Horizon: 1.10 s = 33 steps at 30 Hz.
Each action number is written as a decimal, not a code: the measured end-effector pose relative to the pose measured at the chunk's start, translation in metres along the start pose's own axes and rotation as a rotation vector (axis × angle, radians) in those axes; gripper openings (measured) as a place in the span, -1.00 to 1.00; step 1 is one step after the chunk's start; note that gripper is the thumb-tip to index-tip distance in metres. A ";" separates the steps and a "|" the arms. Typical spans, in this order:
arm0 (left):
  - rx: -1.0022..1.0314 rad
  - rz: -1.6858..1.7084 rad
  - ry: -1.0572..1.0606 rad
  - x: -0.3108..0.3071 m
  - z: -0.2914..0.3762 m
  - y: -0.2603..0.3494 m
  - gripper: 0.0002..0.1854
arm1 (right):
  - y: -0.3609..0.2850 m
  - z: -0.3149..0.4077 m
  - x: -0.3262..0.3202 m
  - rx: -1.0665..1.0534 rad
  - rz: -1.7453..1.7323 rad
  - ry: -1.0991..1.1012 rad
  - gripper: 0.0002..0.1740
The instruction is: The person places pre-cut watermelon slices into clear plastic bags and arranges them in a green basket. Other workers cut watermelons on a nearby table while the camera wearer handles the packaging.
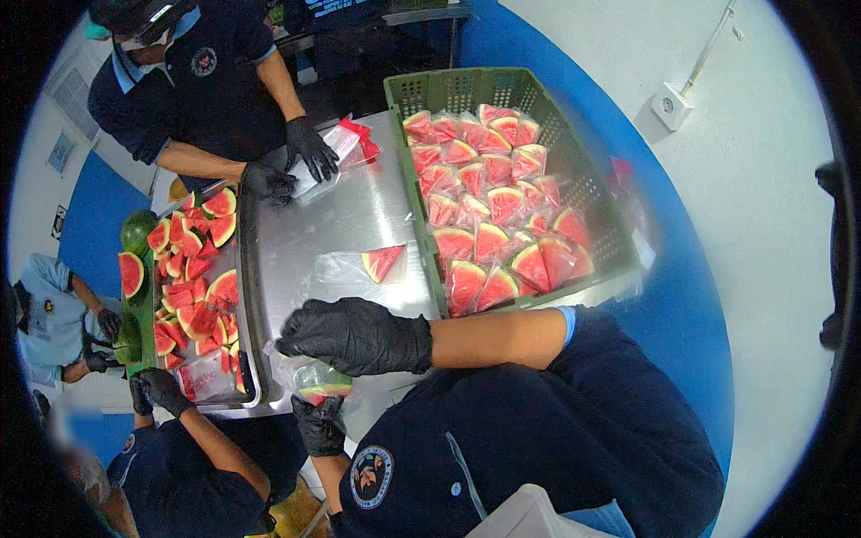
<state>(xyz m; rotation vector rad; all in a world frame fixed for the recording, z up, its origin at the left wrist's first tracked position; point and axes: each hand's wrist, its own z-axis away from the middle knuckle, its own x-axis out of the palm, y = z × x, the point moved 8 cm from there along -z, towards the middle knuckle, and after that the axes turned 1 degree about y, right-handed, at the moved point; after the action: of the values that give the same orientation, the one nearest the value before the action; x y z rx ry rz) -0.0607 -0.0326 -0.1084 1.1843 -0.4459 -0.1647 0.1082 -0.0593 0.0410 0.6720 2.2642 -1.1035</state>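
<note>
My left hand [319, 427], in a black glove, grips a watermelon wedge [324, 383] in a clear plastic bag from below. Above it my right hand [356, 336], also black-gloved, is closed at the bag's upper part; its fingertips are partly hidden. The rind side of the wedge shows through the film. Beyond my right hand, another bagged watermelon wedge [383, 262] lies on the steel table [336, 222]. To the right of it stands a green perforated plastic crate [424, 235] holding several bagged wedges [491, 202].
A metal tray [250, 323] of cut watermelon stands at left, with a plastic packet [208, 376] in it. Across the table, a co-worker's gloved hands [289, 161] touch plastic bags [329, 155]. Another co-worker's hands [161, 393] are at the tray's near corner.
</note>
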 end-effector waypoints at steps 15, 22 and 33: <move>0.319 -0.609 -0.140 0.149 -0.015 0.019 -0.59 | 0.086 0.115 -0.140 0.524 -0.316 0.163 -0.59; 0.181 -0.483 0.051 0.093 -0.019 0.021 -0.90 | 0.215 0.181 -0.204 0.851 -0.381 0.536 -0.49; 0.388 -0.658 0.279 0.064 -0.019 0.019 -0.75 | 0.304 0.194 -0.179 1.102 -0.295 0.480 -0.58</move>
<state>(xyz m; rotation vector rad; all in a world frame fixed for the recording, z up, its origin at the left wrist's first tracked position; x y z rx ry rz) 0.0027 -0.0319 -0.0809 1.6814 0.1830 -0.4878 0.4786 -0.0884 -0.1139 1.1035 1.9802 -2.6131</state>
